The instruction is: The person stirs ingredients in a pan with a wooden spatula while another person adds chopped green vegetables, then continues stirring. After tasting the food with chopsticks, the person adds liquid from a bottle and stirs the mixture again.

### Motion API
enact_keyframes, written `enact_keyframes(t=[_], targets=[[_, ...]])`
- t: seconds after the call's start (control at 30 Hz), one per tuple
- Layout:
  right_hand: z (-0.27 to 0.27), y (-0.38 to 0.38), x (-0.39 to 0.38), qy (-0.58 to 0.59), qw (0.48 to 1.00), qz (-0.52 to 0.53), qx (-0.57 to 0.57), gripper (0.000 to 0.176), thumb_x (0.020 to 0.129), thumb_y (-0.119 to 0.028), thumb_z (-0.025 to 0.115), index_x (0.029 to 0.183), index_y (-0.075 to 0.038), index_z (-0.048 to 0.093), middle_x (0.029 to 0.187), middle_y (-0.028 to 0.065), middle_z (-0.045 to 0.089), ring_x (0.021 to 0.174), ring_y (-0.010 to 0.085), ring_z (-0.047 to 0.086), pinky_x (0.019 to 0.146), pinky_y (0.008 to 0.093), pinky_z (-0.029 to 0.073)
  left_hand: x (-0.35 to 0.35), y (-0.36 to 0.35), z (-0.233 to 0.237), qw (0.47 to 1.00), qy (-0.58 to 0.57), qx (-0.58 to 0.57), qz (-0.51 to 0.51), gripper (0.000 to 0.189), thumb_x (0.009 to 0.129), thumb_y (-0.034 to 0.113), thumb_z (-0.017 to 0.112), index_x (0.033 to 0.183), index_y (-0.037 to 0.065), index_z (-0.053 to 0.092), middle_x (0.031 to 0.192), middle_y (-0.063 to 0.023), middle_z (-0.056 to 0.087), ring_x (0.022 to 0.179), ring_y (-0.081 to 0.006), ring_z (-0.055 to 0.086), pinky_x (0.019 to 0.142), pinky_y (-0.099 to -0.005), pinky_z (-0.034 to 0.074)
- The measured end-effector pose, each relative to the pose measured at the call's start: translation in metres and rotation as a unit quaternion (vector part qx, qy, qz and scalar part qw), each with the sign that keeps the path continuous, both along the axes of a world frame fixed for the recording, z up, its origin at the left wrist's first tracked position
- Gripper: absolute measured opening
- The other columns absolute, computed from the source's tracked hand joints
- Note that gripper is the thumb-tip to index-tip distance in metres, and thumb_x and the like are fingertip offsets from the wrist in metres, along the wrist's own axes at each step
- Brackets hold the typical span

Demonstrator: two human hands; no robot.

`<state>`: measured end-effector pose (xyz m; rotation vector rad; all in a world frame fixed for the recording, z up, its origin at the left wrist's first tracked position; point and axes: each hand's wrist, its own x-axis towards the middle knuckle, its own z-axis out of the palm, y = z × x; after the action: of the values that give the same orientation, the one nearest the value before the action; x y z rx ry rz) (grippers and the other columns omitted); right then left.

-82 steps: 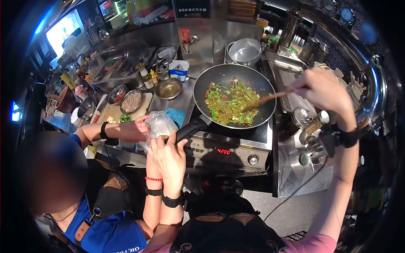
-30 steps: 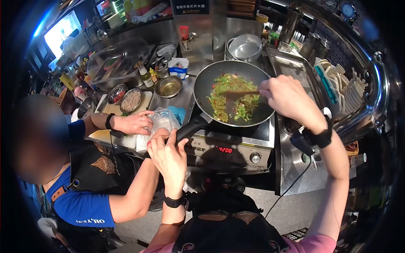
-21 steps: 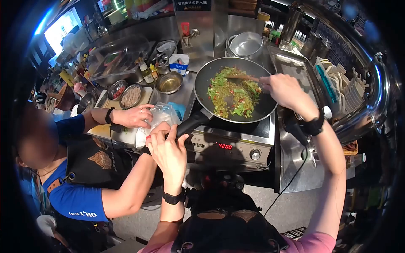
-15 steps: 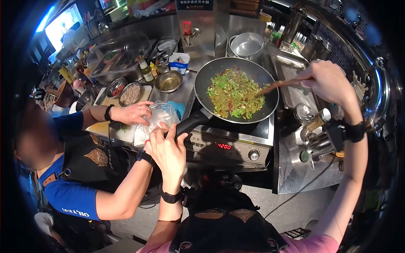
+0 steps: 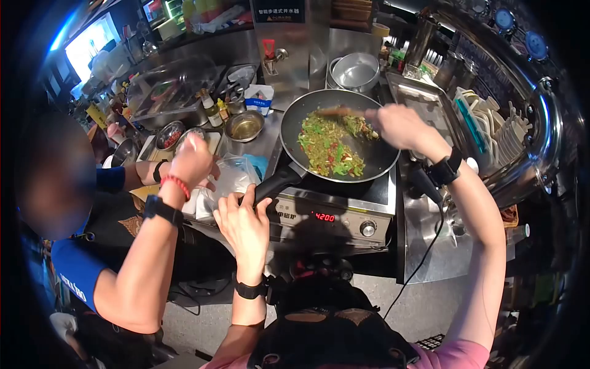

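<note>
At the front of the induction cooker (image 5: 344, 215), nearest to where I stand, the person's left hand (image 5: 243, 227) is on the pan's black handle (image 5: 279, 183). Its index finger and thumb close on either side of the handle's end, while the other fingers are loosely bent and slightly apart. That handle slants up and to the right into the pan (image 5: 378, 158), which sits on the cooker; the red display (image 5: 324, 217) reads 4200.

Farther up, the right hand (image 5: 402, 129) is over the pan's right rim, fingers curled tight around a wooden spatula (image 5: 344, 112). The spatula's long axis runs nearly level across the pan, pointing left from the fist. The chopped green food with red bits (image 5: 329, 144) spreads left of those knuckles and toward the near rim, so of the 2 hands the right is much the nearer to it; the left only has the handle.

The spatula's blade is smeared by motion and partly lost among the food, and I can't see the right fingertips. The left palm hides the handle's tip.

Off to the left, a co-worker's hand (image 5: 192, 161), blurred, is raised just beside a clear plastic bag (image 5: 236, 175); what it pinches, if anything, I can't tell. Beyond are a metal bowl of liquid (image 5: 244, 126) and, behind the pan, stacked pots (image 5: 356, 71).
</note>
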<state>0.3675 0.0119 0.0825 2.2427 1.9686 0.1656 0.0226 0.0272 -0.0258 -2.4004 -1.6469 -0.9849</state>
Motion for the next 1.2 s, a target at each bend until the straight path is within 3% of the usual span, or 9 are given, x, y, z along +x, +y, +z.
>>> enact_keyframes(t=[0.33, 0.5, 0.57, 0.6, 0.67, 0.9, 1.0, 1.13, 1.2], targets=[[0.128, -0.096, -0.044, 0.017, 0.999, -0.04, -0.026, 0.022, 0.084, -0.013, 0.066, 0.1, -0.01, 0.079, 0.091, 0.0161, 0.074, 0.09, 0.034, 0.071, 0.079, 0.0425, 0.055, 0.002, 0.007, -0.011, 0.999, -0.041, -0.017, 0.001, 0.041, 0.081, 0.03, 0.076, 0.115, 0.009, 0.074, 0.103, -0.017, 0.07, 0.099, -0.0364, 0.065, 0.092, -0.0465, 0.049], [0.106, -0.101, -0.028, 0.07, 0.997, -0.006, -0.015, 0.022, 0.084, -0.013, 0.066, 0.102, -0.01, 0.079, 0.089, 0.0148, 0.075, 0.088, 0.0334, 0.071, 0.08, 0.0416, 0.055, 0.125, 0.073, 0.071, 0.935, 0.129, 0.081, -0.319, 0.029, 0.085, 0.018, 0.063, 0.106, 0.004, 0.075, 0.103, -0.0222, 0.071, 0.099, -0.0371, 0.069, 0.089, -0.0442, 0.053], [0.104, -0.101, -0.029, 0.088, 0.996, -0.019, -0.019, 0.022, 0.084, -0.013, 0.066, 0.102, -0.009, 0.079, 0.089, 0.0147, 0.075, 0.088, 0.0332, 0.072, 0.08, 0.0416, 0.056, 0.193, 0.11, 0.074, 0.845, 0.321, 0.005, -0.428, 0.027, 0.086, 0.014, 0.058, 0.103, 0.001, 0.075, 0.104, -0.0243, 0.072, 0.098, -0.0373, 0.071, 0.087, -0.0433, 0.055], [0.102, -0.101, -0.027, 0.092, 0.995, -0.015, -0.019, 0.022, 0.083, -0.012, 0.066, 0.101, -0.008, 0.079, 0.089, 0.0149, 0.075, 0.087, 0.0332, 0.072, 0.08, 0.0414, 0.056, 0.203, 0.123, 0.015, 0.88, 0.219, 0.149, -0.393, 0.027, 0.086, 0.014, 0.058, 0.103, 0.002, 0.076, 0.103, -0.0242, 0.072, 0.099, -0.0371, 0.071, 0.089, -0.0433, 0.054], [0.099, -0.105, -0.028, 0.079, 0.997, -0.008, -0.021, 0.021, 0.086, -0.014, 0.067, 0.103, -0.011, 0.079, 0.088, 0.014, 0.074, 0.087, 0.0333, 0.07, 0.078, 0.0417, 0.054, 0.218, 0.123, 0.081, 0.851, 0.307, -0.151, -0.399, 0.027, 0.088, 0.017, 0.058, 0.106, 0.005, 0.075, 0.112, -0.0234, 0.07, 0.111, -0.035, 0.067, 0.097, -0.041, 0.051], [0.087, -0.109, -0.039, 0.075, 0.997, -0.005, 0.009, 0.023, 0.08, -0.009, 0.064, 0.098, -0.008, 0.079, 0.085, 0.0183, 0.073, 0.086, 0.0349, 0.071, 0.079, 0.0432, 0.056, 0.21, 0.16, 0.103, 0.933, 0.029, 0.181, -0.31, 0.017, 0.083, 0.013, 0.058, 0.088, 0.006, 0.072, 0.096, -0.0141, 0.07, 0.097, -0.0317, 0.067, 0.084, -0.0413, 0.055], [0.051, -0.1, -0.041, 0.034, 0.997, 0.023, 0.058, 0.017, 0.077, -0.009, 0.063, 0.087, -0.004, 0.076, 0.08, 0.0222, 0.071, 0.082, 0.0385, 0.071, 0.074, 0.0471, 0.056, 0.245, 0.16, 0.052, 0.903, 0.308, 0.091, -0.285, 0.02, 0.093, 0.016, 0.055, 0.093, 0.006, 0.072, 0.102, -0.0167, 0.07, 0.101, -0.032, 0.067, 0.087, -0.0422, 0.053], [0.028, -0.069, -0.026, 0.017, 0.985, 0.023, 0.17, 0.029, 0.078, -0.006, 0.063, 0.103, -0.008, 0.076, 0.081, 0.0228, 0.069, 0.08, 0.0406, 0.069, 0.071, 0.049, 0.056, 0.224, 0.183, 0.073, 0.774, 0.304, 0.324, -0.452, 0.029, 0.093, 0.023, 0.056, 0.114, 0.01, 0.07, 0.128, -0.0191, 0.064, 0.124, -0.0334, 0.059, 0.104, -0.0402, 0.048], [0.012, -0.043, -0.017, 0.028, 0.984, 0.027, 0.174, 0.025, 0.078, -0.006, 0.062, 0.1, -0.006, 0.075, 0.083, 0.0238, 0.069, 0.081, 0.0407, 0.07, 0.071, 0.0494, 0.056, 0.191, 0.171, 0.082, 0.832, 0.253, 0.264, -0.416, 0.028, 0.092, 0.023, 0.058, 0.113, 0.009, 0.07, 0.123, -0.0182, 0.064, 0.119, -0.0334, 0.059, 0.1, -0.0411, 0.048]])
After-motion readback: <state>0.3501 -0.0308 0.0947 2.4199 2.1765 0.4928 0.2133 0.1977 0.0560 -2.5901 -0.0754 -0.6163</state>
